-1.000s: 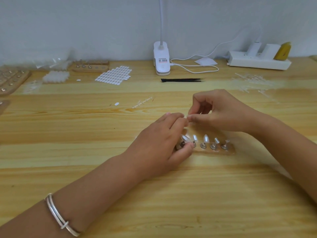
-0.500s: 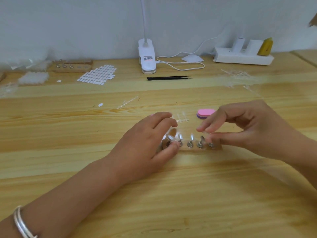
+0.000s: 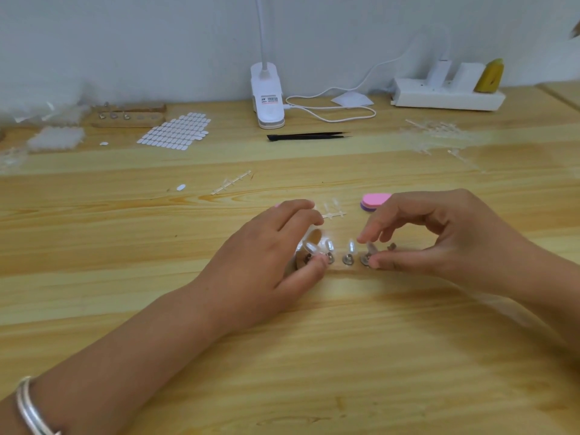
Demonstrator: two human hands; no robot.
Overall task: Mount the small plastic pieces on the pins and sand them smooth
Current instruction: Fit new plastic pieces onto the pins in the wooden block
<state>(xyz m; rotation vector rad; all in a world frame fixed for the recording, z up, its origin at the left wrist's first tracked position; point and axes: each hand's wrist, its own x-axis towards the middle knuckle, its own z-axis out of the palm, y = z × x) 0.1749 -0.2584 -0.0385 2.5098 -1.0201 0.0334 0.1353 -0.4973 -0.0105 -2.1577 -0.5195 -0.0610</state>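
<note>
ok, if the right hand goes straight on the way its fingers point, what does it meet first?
The right hand points toward the left hand, along the pin row. First in line is probably the middle pin with its clear cap. The fingertips may sit above it, as depth is unclear.

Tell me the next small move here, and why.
Probably pinch the clear piece on the fourth pin from the left with the right hand and press it down. Its thumb and forefinger bracket it without gripping, the left hand sits at the left end of the pin holder, and the pink sanding block lies untouched.
</note>
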